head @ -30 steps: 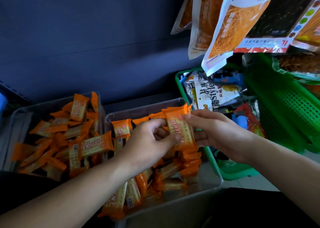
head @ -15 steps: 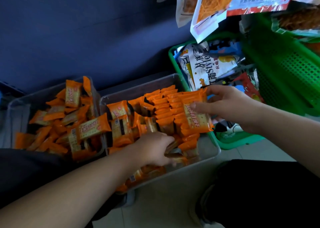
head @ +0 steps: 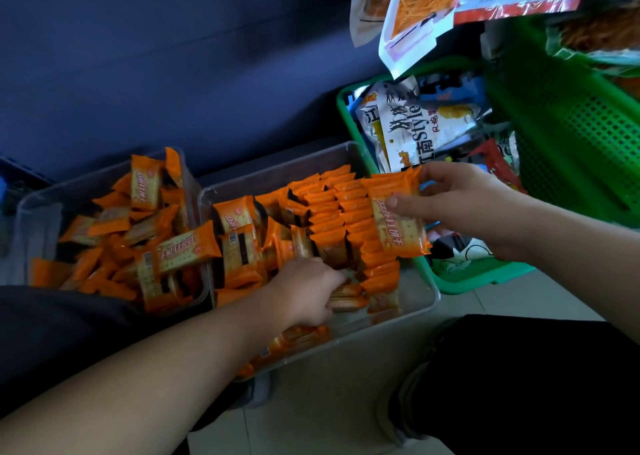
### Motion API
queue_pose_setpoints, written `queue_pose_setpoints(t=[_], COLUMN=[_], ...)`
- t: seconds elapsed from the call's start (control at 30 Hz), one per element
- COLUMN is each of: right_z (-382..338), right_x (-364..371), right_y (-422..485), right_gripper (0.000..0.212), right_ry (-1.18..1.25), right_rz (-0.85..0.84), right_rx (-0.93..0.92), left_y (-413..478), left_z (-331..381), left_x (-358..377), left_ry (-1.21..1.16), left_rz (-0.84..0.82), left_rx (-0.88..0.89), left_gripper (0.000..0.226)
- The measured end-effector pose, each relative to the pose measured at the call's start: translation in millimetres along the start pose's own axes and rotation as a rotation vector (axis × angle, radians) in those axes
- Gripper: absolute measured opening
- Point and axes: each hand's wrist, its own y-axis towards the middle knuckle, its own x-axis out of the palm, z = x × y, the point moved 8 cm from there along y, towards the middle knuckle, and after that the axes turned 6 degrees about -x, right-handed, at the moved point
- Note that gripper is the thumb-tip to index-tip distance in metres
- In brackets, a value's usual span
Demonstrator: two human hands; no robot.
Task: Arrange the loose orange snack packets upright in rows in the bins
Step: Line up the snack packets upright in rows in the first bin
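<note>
My right hand (head: pixel 464 209) pinches a packet stack (head: pixel 398 228); I would seat it upright against the rows (head: pixel 341 212); whether my left hand (head: pixel 303 293) grips anything, I cannot tell.

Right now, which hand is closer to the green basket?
The right hand. It holds orange packets right over the green basket's near edge. The left hand digs down in the clear bin, off to the basket's left.

My right fingers (head: pixel 415 209) pinch a bunch of orange packets (head: pixel 398 226), upright, label toward me. Just left of them, two tidy rows (head: pixel 341 209) stand on edge in the clear right bin (head: pixel 270 177). My left fingers (head: pixel 329 278) curl over flat packets (head: pixel 349 297). Further left, the left bin (head: pixel 38 209) holds a loose heap (head: pixel 145 226).
</note>
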Motion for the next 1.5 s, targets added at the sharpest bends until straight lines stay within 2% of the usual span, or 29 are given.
queue_pose_setpoints(t=[0.1, 0.27, 0.33, 0.43, 0.6, 0.67, 0.73, 0.83, 1.0, 1.17, 1.3, 1.5], right_z=[-3, -6, -5, -3, -7, -8, -7, -8, -13, -20, -15, 3], right_x=[0, -11, -11, -8, -5, -3, -1, 6, 22, 51, 77, 98], right_y=[-1, -2, -3, -5, -5, -4, -2, 1, 8, 15, 24, 35], right_gripper=[0.027, 0.028, 0.029, 0.031, 0.032, 0.031, 0.030, 0.029, 0.034, 0.036, 0.034, 0.038], right_ry=[-0.016, 0.009, 0.006, -0.018, -0.076, -0.078, -0.051, 0.003, -0.111, -0.231, -0.210, -0.481], right_rz=[0.011, 0.088, 0.079, 0.043, 0.029, 0.031, 0.031, 0.006, -0.046, -0.064, -0.102, -0.214], right_rx=[-0.010, -0.022, -0.016, -0.002, 0.027, 0.045, 0.063, 0.058, -0.026, -0.098, -0.146, -0.161], left_y=[-2, -6, -6, -9, -36, -53, -70, -99, -126, -121, -117, -121], left_z=[1, 14, 18, 18, 1, -15, -34, -63, -96, -90, -97, -105], left_x=[-9, -22, -22, -21, -42, -55, -68, -95, -104, -82, -84, -81], left_ry=[-0.073, -0.023, -0.108, -0.240, -0.288, -0.337, -0.399, -0.484, -0.737, -0.916, -0.903, -0.990], left_rz=[0.039, 0.045, 0.054, 0.067, 0.095, 0.116, 0.154, 0.299, 0.416, 0.372, 0.400, 0.400], left_rx=[-0.005, 0.062, 0.041, -0.018, -0.037, -0.119, -0.210, -0.316, -0.423, -0.424, -0.410, -0.414], left_gripper=[0.026, 0.013, 0.011, 0.019, 0.028, 0.033, 0.049, 0.065, 0.040, 0.044, 0.036, 0.035])
